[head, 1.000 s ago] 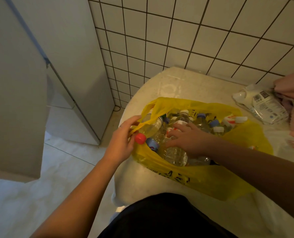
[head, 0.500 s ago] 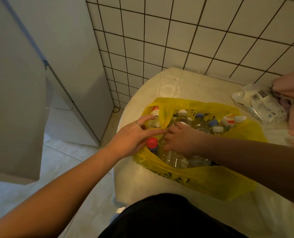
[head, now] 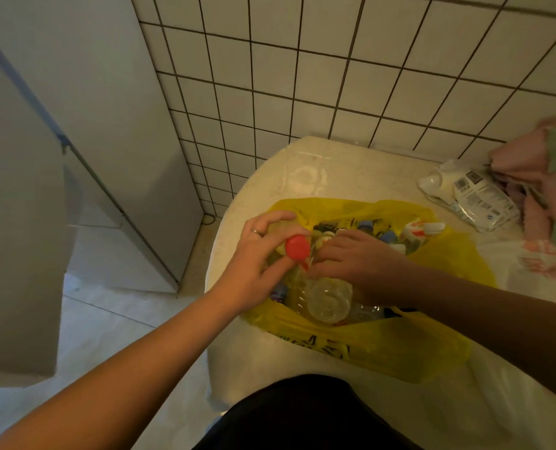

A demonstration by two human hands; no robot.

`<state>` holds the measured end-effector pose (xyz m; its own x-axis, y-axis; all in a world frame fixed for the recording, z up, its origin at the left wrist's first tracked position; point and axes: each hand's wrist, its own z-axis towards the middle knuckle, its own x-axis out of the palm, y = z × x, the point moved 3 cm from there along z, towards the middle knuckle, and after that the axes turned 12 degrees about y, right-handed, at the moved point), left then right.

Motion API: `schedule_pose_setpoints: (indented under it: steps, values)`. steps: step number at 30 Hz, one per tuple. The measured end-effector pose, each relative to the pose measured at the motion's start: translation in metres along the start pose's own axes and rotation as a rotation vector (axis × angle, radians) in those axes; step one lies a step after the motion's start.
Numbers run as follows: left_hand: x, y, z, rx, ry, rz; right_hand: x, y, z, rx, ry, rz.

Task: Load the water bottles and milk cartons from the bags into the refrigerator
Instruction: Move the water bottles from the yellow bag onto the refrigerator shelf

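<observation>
1. My left hand (head: 257, 254) grips a red-capped bottle (head: 297, 248) just below the cap, with the fingers curled over the top and the thumb underneath. There is a ring on one finger.
2. My right hand (head: 358, 261) is inside the mouth of the yellow plastic bag (head: 400, 349). Its fingers are curled over the upper part of a clear water bottle (head: 328, 300), whose round base is tipped towards me.
3. The fingertips of my two hands are almost touching, just beside the red cap.
4. The bag lies open on the pale table (head: 302, 177), close to its rounded edge.
5. More bottles stand packed behind my right hand, showing blue caps (head: 388, 236). A white and red container with a white cap (head: 416, 228) sits at the far side of the bag; I cannot tell if it is a milk carton.
6. The refrigerator (head: 107, 108) stands to my left against the tiled wall (head: 335, 76), well apart from the bag.
7. Far right on the table are a pack of wet wipes (head: 475, 196), a pink cloth (head: 530, 164) touching it, and a white bag with red print (head: 546, 264) nearer me.
</observation>
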<state>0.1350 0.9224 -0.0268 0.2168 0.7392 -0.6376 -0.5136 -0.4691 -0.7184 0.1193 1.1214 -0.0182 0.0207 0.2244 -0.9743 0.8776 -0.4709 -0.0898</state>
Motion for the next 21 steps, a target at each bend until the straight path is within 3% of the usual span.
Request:
schedule_pose_setpoints:
  steps: [5, 8, 18, 21]
  values:
    - [-0.017, -0.012, 0.018, -0.024, -0.089, -0.151, -0.011, -0.016, -0.021, 0.225, -0.3, 0.477]
    - [-0.03, -0.016, 0.023, -0.048, -0.186, -0.21, -0.019, -0.025, -0.034, 0.391, -0.395, 0.812]
    - [-0.071, -0.066, 0.022, 0.009, -0.399, -0.211, -0.056, -0.009, -0.054, 0.479, -0.908, 1.475]
    - [-0.079, -0.089, 0.015, 0.049, -0.426, -0.35, -0.059, -0.008, -0.061, 0.548, -1.076, 1.697]
